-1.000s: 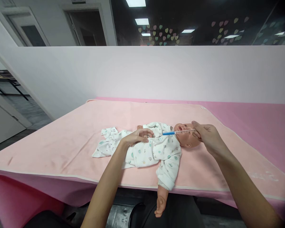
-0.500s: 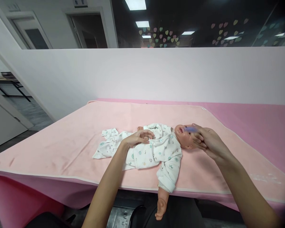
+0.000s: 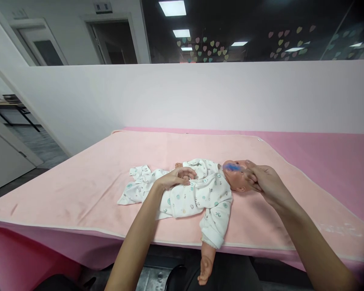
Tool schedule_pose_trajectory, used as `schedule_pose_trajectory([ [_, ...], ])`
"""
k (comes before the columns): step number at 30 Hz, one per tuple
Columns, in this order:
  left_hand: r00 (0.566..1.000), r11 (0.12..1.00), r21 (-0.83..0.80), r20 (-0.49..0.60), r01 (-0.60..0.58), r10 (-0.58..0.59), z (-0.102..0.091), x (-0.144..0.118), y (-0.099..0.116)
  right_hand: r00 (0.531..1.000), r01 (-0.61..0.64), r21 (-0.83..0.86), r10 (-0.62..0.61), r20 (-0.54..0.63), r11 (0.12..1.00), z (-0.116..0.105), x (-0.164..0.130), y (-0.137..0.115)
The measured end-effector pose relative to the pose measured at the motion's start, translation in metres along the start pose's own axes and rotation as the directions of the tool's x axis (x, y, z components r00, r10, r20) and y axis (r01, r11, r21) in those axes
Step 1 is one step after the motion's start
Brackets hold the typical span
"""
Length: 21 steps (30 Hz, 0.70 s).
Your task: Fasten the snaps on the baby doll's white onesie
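On the doll (image 3: 200, 190), left hand (image 3: 176, 178)

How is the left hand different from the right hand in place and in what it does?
The left hand rests on the doll's clothed chest and holds nothing; the right hand is at the doll's head, pinching a thin stick with a blurred blue end. The left hand curls loosely, the right hand's fingers are closed. Both touch the doll.
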<state>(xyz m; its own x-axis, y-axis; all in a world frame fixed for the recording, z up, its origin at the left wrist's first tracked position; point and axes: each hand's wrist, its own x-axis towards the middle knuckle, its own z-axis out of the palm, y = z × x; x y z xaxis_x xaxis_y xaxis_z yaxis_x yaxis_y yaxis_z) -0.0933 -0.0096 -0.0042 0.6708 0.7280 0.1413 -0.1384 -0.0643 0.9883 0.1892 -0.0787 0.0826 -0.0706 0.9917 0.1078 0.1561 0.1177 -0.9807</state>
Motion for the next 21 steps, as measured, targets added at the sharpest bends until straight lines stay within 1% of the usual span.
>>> schedule_pose_trajectory([
  [3,1.0,1.0,-0.002,0.009,-0.005,0.005,-0.001,0.0,-0.001,1.0,0.024,-0.044,-0.025,-0.01,0.999,0.0,-0.001,0.002],
  [5,1.0,1.0,-0.003,0.016,-0.006,0.006,-0.002,0.0,-0.001,0.999,0.032,-0.083,-0.031,0.017,0.996,0.0,-0.003,0.003],
  [7,1.0,1.0,-0.007,0.015,-0.005,0.005,-0.002,0.0,-0.001,0.998,0.059,-0.135,-0.06,0.001,0.989,-0.002,-0.006,0.004],
  [9,1.0,1.0,-0.014,0.01,-0.001,0.001,-0.001,0.0,-0.001,0.998,0.057,-0.154,-0.059,-0.014,0.986,-0.005,-0.008,0.008],
  [13,1.0,1.0,-0.014,-0.003,0.016,-0.016,-0.001,0.0,0.0,1.0,-0.012,-0.101,0.01,-0.019,0.995,-0.022,-0.016,0.022],
  [15,1.0,1.0,-0.006,-0.01,0.02,-0.02,-0.001,0.0,0.0,0.996,-0.046,-0.121,0.037,-0.076,0.992,-0.036,-0.022,0.036],
  [17,1.0,1.0,0.007,-0.019,0.025,-0.025,-0.001,0.0,-0.001,0.99,-0.116,-0.189,0.098,-0.103,0.975,-0.052,-0.029,0.054],
  [18,0.999,0.999,0.017,-0.029,0.029,-0.029,-0.001,0.0,-0.001,0.985,-0.155,-0.252,0.13,-0.113,0.955,-0.06,-0.033,0.064],
  [19,0.998,0.999,0.032,-0.046,0.037,-0.036,-0.001,0.0,-0.001,0.979,-0.177,-0.345,0.129,-0.157,0.922,-0.069,-0.036,0.075],
  [20,0.997,0.998,0.049,-0.065,0.048,-0.044,-0.001,0.0,-0.001,0.975,-0.185,-0.462,0.103,-0.197,0.867,-0.077,-0.038,0.085],
  [21,0.995,0.996,0.068,-0.084,0.058,-0.053,-0.001,0.0,-0.001,0.969,-0.2,-0.58,0.073,-0.235,0.79,-0.083,-0.04,0.094],
])
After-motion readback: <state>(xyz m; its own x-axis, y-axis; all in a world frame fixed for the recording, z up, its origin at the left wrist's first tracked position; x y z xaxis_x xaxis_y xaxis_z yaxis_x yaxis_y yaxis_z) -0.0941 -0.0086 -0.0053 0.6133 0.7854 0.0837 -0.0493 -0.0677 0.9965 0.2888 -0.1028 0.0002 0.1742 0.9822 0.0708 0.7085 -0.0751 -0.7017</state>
